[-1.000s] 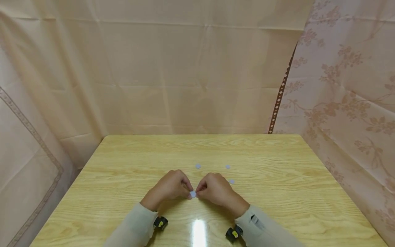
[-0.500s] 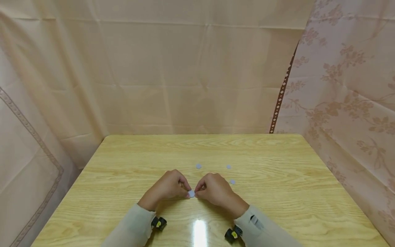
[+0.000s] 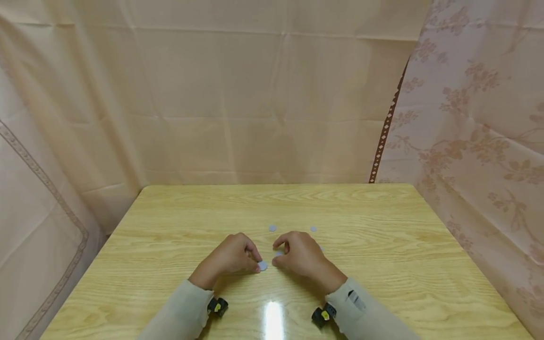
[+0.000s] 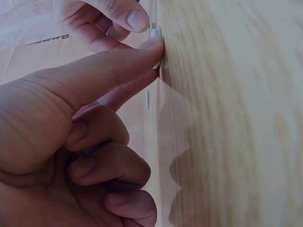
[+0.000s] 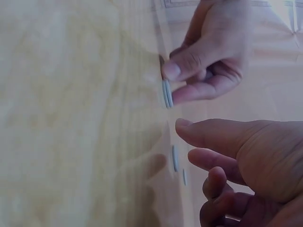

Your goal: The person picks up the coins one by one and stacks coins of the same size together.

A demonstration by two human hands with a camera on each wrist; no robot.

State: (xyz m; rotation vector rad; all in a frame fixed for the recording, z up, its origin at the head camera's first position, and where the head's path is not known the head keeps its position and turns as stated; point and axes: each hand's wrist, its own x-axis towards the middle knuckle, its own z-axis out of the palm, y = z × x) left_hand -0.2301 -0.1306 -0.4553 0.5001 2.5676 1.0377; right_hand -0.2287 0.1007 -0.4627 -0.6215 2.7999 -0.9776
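Note:
My left hand [image 3: 231, 257] pinches a small pale grey-white round disc [image 3: 262, 265] at its left edge, between thumb and forefinger. Seen edge-on in the right wrist view, the left fingertips hold what looks like two thin discs [image 5: 167, 93] stacked face to face, close at the tabletop. To the right, my right hand [image 3: 299, 255] has thumb and forefinger parted, with nothing gripped between them. Another disc [image 3: 278, 253] shows on the table between those parted fingers. The right hand partly hides one more disc [image 3: 321, 249].
Two more discs lie farther back on the wood-grain table [image 3: 191, 212]: a centre disc [image 3: 272, 228] and a right-hand disc [image 3: 313, 229]. Beige cloth [image 3: 255, 94] hangs behind the table, and patterned cloth [image 3: 480, 141] at the right.
The right thumb and forefinger have left the disc's right edge and spread apart, the hand shifting slightly forward. A disc between them has come into view. The left hand keeps its pinch.

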